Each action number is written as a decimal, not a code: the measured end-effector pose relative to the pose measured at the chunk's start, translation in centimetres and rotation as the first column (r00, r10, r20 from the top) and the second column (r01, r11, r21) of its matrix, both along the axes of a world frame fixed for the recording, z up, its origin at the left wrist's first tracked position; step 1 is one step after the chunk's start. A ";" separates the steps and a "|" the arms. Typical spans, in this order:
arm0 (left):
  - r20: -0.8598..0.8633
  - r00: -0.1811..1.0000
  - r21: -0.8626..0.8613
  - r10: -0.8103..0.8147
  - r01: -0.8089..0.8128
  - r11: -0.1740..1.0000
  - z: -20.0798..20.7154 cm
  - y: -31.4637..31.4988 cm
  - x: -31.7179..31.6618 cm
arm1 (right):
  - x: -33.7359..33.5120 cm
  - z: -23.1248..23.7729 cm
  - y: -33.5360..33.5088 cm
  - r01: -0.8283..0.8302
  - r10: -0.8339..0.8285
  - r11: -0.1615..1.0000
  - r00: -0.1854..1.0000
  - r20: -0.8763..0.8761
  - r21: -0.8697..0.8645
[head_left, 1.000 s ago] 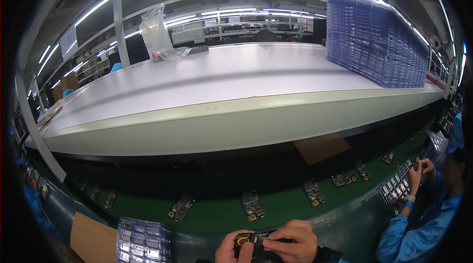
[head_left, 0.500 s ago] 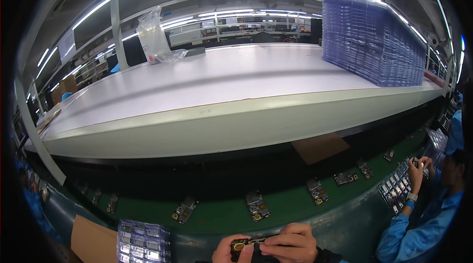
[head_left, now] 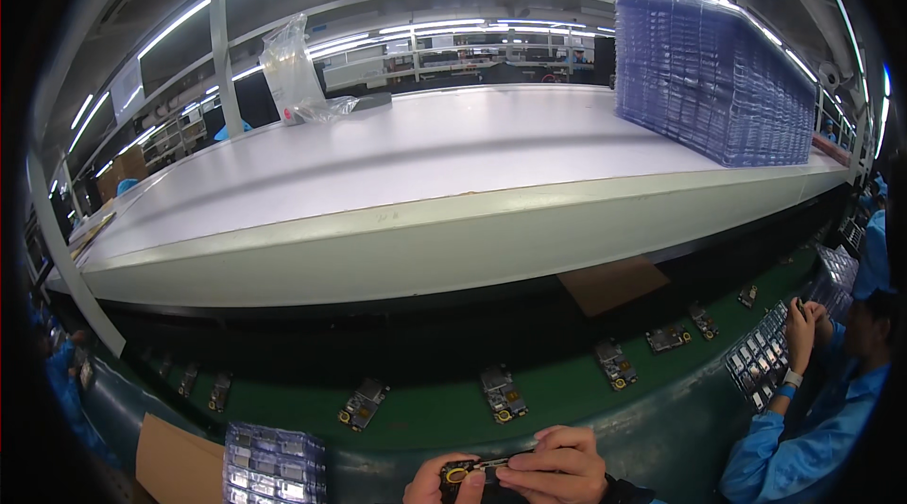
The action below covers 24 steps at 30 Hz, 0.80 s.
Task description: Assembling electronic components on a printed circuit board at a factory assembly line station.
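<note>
At the bottom centre, a small dark circuit board with a yellow ring is held between my two hands. My left hand closes on its left end, the thumb over the front. My right hand has its fingers pinched together at the right part, along a thin light-edged strip on top. Whether that strip belongs to the board I cannot tell. Just beyond my hands, similar circuit boards lie spaced out on a green belt, the closest being one board ahead and another to the left.
Left of my hands are a clear blister tray with parts and a brown cardboard sheet. Beyond the belt runs a white bench bearing stacked clear trays and a plastic bag. At right, a person in blue handles something small.
The boards on the green belt have shifted slightly to the right. My hands have moved a little left, keeping their hold. At far left, another person's blue sleeve and hand have moved.
</note>
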<state>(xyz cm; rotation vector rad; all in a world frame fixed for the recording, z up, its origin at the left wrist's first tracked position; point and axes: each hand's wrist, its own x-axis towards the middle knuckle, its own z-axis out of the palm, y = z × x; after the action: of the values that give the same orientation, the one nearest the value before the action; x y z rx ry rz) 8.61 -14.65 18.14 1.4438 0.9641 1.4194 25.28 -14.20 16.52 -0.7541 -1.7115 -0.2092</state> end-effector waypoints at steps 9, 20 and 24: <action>-0.252 0.966 0.266 0.048 0.021 0.964 -0.1 1.0 -1.1 | 0.2 1.1 -0.5 -0.110 0.057 0.955 0.979 -0.194 -0.274; -0.275 0.956 0.055 -0.097 0.117 0.992 -0.4 3.4 -1.5 | 0.4 -0.1 0.5 -0.261 0.108 0.807 0.947 -0.302 -0.530; -0.329 0.938 -0.003 -0.111 0.116 0.993 -0.6 3.4 -1.2 | 0.9 -1.1 1.1 -0.357 0.161 0.720 0.920 -0.358 -0.595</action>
<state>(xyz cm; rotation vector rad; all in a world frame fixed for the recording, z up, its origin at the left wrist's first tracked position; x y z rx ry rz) 7.38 -11.21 17.57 1.7570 1.0551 1.1242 26.20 -13.12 15.45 -0.9720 -1.5824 0.7146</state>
